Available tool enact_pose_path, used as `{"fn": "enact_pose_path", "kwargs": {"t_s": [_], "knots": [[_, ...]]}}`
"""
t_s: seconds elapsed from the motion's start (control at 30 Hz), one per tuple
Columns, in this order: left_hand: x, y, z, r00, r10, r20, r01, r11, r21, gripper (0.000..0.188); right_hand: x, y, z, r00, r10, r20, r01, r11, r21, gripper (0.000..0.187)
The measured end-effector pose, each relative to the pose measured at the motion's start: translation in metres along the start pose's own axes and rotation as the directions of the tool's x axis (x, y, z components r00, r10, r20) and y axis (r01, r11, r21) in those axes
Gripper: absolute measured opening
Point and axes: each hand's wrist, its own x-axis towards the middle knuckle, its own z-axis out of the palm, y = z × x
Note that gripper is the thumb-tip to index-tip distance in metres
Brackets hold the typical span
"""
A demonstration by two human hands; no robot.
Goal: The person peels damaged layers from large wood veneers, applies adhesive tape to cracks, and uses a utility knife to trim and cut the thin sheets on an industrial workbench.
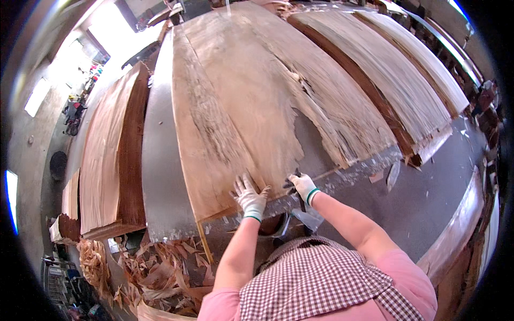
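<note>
A large sheet of pale wood veneer (230,96) lies on the grey table in front of me, with a ragged gap towards its near right side where grey shows through. My left hand (250,199), in a white glove with a green cuff, rests on the near part of the sheet, fingers spread. To its right, my gloved right hand (302,187) is closed round a slim dark tool (297,174) at the sheet's near edge; its exact kind is unclear. A narrow yellowish strip (204,243) hangs past the table edge at the sheet's near left corner.
Thick stacks of veneer stand to the left (104,160) and right (375,75). The grey tabletop (160,144) shows between them. Torn veneer scraps (160,273) heap on the floor at lower left. A long pale sheet (455,224) lies at the right.
</note>
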Motion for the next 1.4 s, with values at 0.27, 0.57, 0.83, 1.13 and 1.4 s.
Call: {"fn": "enact_pose_path", "kwargs": {"t_s": [0.27, 0.57, 0.83, 1.13, 1.4], "knots": [[0.053, -0.096, -0.095, 0.878, -0.381, -0.288, -0.041, 0.541, -0.84, 0.007, 0.008, 0.021, -0.015, 0.994, 0.01, -0.105, -0.021, 0.994, -0.107, 0.022], [0.067, -0.392, -0.209, 0.539, -0.668, -0.514, 0.094, 0.654, -0.751, 0.028, 0.002, 0.012, 0.0, 0.997, 0.014, -0.078, -0.026, 0.988, -0.15, 0.022], [0.03, -0.433, -0.184, 0.37, -0.831, -0.415, 0.147, 0.494, -0.857, 0.017, 0.001, 0.017, 0.013, 0.994, 0.014, -0.108, -0.029, 0.99, -0.141, 0.02], [0.013, -0.304, -0.158, 0.43, -0.891, -0.144, 0.107, 0.208, -0.972, 0.048, 0.024, 0.054, -0.05, 0.934, -0.194, -0.301, 0.084, 0.936, -0.342, 0.024], [-0.157, -0.416, -0.026, 0.446, -0.77, -0.456, 0.458, 0.634, -0.623, 0.04, 0.004, 0.003, 0.017, 0.991, -0.015, -0.131, -0.002, 0.992, -0.128, 0.026]]}}
